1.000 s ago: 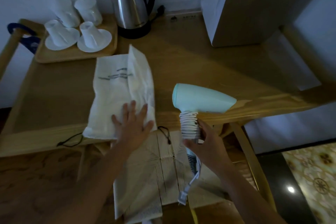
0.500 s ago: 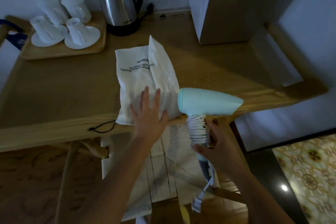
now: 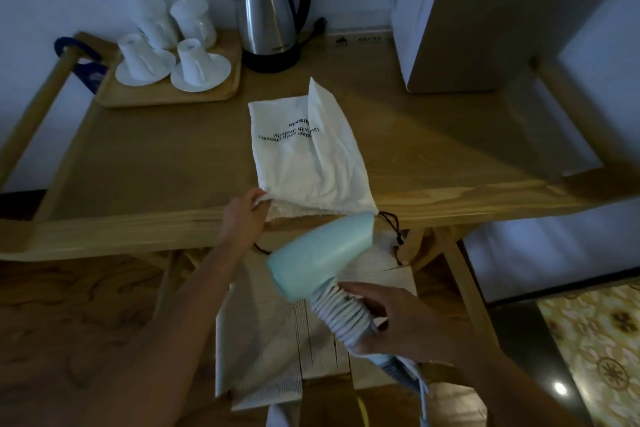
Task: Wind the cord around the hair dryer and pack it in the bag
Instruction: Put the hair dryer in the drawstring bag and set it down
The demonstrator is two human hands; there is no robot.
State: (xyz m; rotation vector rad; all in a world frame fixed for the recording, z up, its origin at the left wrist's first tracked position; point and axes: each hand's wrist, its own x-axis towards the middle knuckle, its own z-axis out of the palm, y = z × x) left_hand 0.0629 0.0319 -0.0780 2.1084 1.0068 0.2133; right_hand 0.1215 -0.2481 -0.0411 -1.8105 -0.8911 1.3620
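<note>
Hair dryer clamped in right hand; left hand pinching bag mouth.

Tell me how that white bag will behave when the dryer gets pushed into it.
The white bag looks like thin, creased cloth, so it will likely go floppy and bunch rather than hold its mouth open. The left hand pinches only one corner of the mouth, so the rest may sag. Lying loose on the table, it could slide when pushed.
</note>
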